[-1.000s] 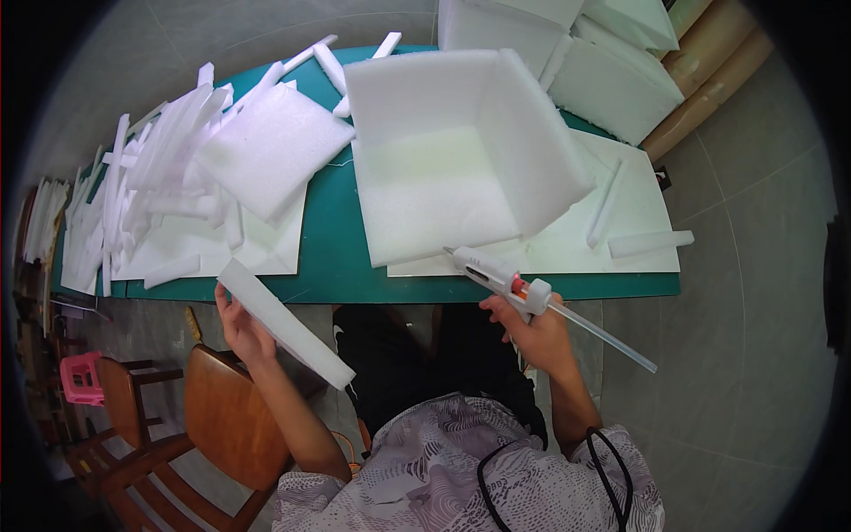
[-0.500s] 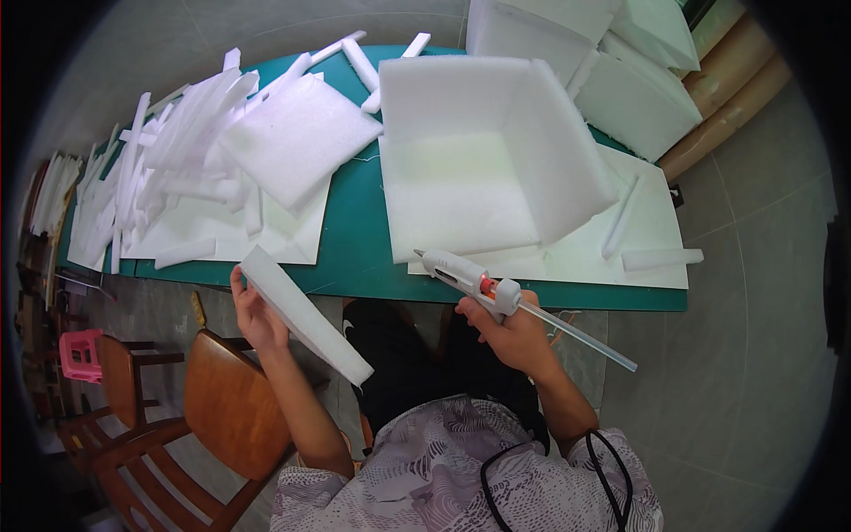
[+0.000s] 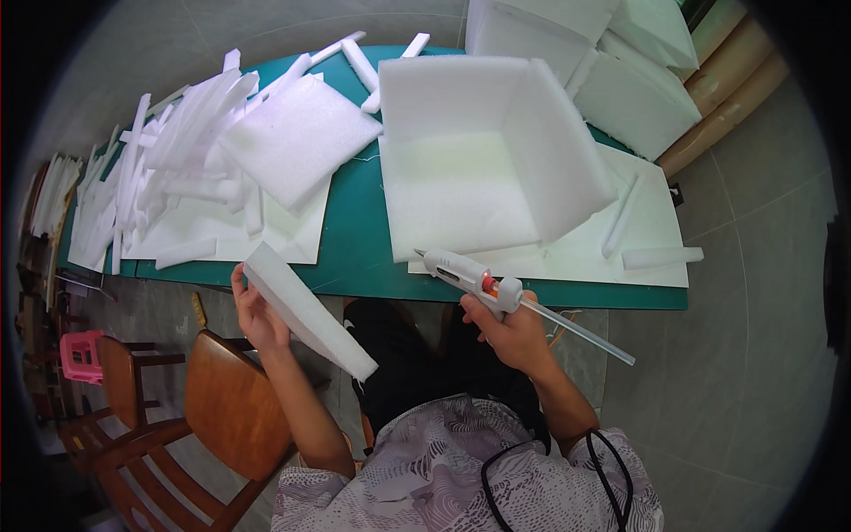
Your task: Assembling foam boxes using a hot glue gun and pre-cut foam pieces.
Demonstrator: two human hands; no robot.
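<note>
My left hand (image 3: 261,312) grips a white foam panel (image 3: 310,312), tilted with one long edge toward me, off the table's near edge. In my right hand (image 3: 514,332) is a white glue gun (image 3: 461,273), its nozzle pointing left; a long clear glue stick (image 3: 585,335) sticks out of its back. Beyond the gun stands a white foam box (image 3: 461,191), partly built: a floor, a back wall and a right wall show, while its near and left sides are open. The nozzle is close to the box's near edge.
The green table (image 3: 355,239) carries a heap of white foam strips (image 3: 191,133) at left and a square foam sheet (image 3: 301,140). Foam blocks (image 3: 634,97) and brown rolls (image 3: 731,97) stand at the far right. Wooden chairs (image 3: 235,408) are at lower left.
The foam panel in my left hand has shifted slightly right and turned a little. The glue gun has barely moved. The box stays in place.
</note>
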